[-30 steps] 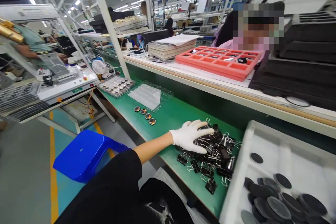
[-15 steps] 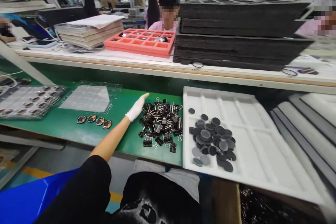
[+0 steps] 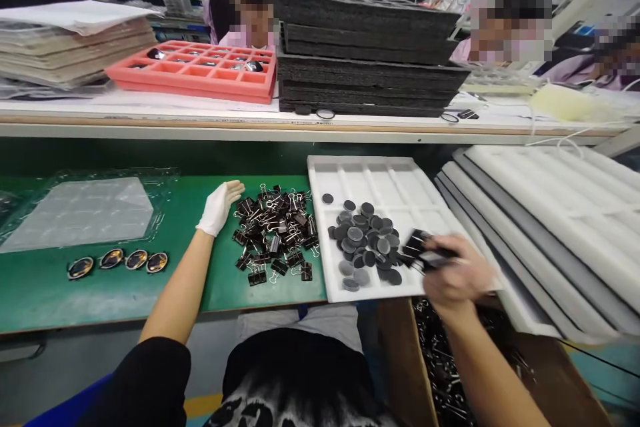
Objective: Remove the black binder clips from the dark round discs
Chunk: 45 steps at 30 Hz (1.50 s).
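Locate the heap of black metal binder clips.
In the head view, the heap of black metal binder clips lies left of centre on the green tabletop, between the white-gloved left hand and the white compartmented tray.

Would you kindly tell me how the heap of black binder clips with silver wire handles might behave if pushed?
The heap of black binder clips will probably snag and drag in clumps, since they overlap in a jumble. Clips at its near edge may slide more singly across the smooth-looking green tabletop. Rolling seems unlikely, given their angular bodies.
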Each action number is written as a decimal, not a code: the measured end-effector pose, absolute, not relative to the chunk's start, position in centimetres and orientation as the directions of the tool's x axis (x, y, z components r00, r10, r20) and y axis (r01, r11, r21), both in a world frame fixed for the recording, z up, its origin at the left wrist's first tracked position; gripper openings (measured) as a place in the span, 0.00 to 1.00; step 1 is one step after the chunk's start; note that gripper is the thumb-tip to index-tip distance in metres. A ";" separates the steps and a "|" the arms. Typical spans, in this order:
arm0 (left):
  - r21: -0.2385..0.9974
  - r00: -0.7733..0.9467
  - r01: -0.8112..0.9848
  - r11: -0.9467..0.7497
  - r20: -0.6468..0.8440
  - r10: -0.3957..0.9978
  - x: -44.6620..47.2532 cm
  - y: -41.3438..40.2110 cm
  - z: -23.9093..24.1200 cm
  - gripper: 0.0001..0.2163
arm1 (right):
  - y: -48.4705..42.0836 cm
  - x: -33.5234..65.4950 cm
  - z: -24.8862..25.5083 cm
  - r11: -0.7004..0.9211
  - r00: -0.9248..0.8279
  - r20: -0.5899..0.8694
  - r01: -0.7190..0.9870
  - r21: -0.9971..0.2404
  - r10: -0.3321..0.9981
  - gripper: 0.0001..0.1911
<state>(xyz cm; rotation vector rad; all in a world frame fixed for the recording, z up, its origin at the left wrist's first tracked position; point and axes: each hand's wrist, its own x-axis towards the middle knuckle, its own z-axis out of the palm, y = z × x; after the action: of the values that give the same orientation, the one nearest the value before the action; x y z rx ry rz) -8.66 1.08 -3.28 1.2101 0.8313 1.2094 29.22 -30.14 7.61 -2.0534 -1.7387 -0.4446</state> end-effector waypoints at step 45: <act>0.578 -0.404 0.812 0.077 0.461 0.790 -35.2 -12.5 -0.7 0.20 | -19.7 36.3 -1.0 -0.196 0.199 -0.017 0.936 -0.294 0.980 0.34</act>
<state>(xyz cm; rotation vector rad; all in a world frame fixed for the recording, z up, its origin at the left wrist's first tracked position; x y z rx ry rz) -35.17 -12.48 -0.73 1.7300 2.3255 1.2803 36.27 -19.72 -0.97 -2.2534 -1.8363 0.2960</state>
